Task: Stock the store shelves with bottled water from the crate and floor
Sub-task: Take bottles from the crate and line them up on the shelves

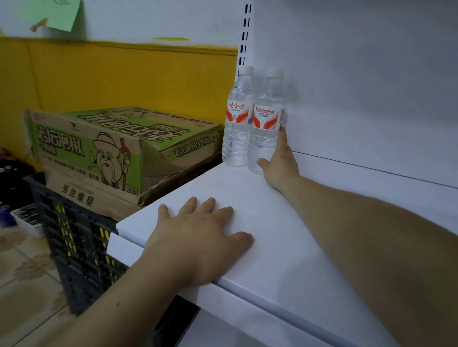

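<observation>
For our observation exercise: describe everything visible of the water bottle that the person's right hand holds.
The held bottle is clear ribbed plastic with a white cap and a white-and-red label reading Wahaha. It stands upright near the back left corner of the white shelf, right beside a second bottle on its left, seemingly touching. The right hand takes its grip round the lower part, thumb in front, fingers behind.

Single wide-angle view from head height, facing forward and down, close over the white shelf [274, 271] and angled toward its far left corner; floor [22, 274] and dark crate [76, 245] at lower left.
</observation>
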A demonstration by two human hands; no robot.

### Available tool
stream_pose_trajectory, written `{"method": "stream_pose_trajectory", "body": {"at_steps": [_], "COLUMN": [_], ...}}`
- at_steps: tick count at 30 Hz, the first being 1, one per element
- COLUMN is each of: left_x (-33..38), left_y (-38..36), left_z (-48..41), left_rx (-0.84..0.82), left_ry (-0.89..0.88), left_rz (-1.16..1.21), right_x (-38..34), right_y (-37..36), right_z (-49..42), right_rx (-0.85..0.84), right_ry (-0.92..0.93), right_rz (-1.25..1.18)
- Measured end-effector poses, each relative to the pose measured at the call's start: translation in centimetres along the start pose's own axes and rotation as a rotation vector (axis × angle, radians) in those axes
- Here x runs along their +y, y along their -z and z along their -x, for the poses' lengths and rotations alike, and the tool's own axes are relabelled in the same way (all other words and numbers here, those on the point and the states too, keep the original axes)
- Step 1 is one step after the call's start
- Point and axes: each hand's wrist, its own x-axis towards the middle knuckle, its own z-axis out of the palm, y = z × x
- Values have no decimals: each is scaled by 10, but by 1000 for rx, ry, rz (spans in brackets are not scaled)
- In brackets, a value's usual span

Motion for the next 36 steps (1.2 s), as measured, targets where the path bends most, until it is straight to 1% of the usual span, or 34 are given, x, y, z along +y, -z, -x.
{"method": "stream_pose_trajectory", "body": {"at_steps": [3, 5, 8, 11, 14, 16, 18, 20, 24, 29, 33, 36], "left_x": [-1, -1, -2, 2, 5, 6, 14, 37, 112, 214, 289, 335], "left_y": [-1, 0, 0, 4, 14, 24, 35, 44, 49, 42, 31, 17], "left_z": [-2, -2, -5, -2, 4, 9, 19, 34, 77, 145, 204, 248], "left_rx": [1, 0, -12, -14, -57, -89, -106, -102, -103, -164, -224, -299], "left_ry": [-6, -9, -1, -3, 25, 62, 66, -14, -228, -534, -751, -901], "left_rz": [-10, -13, 9, 46, 110, 196, 330, 419, 459, 439, 403, 336], "right_x": [-3, -6, -9, -13, -18, -22, -27, -30, -30, -29, -25, -13], "right_y": [2, 8, 32, 78, 135, 175, 217, 257, 325, 406, 470, 507], "right_z": [3, 8, 19, 41, 76, 102, 129, 155, 214, 302, 385, 445], "right_rx": [-18, -64, -156, -247, -345, -379, -368, -331, -259, -190, -118, -112], "right_ry": [-24, -50, -91, -108, -124, -141, -165, -197, -288, -395, -530, -635], "right_rz": [-16, -15, 113, 282, 422, 479, 515, 529, 545, 651, 757, 869]}}
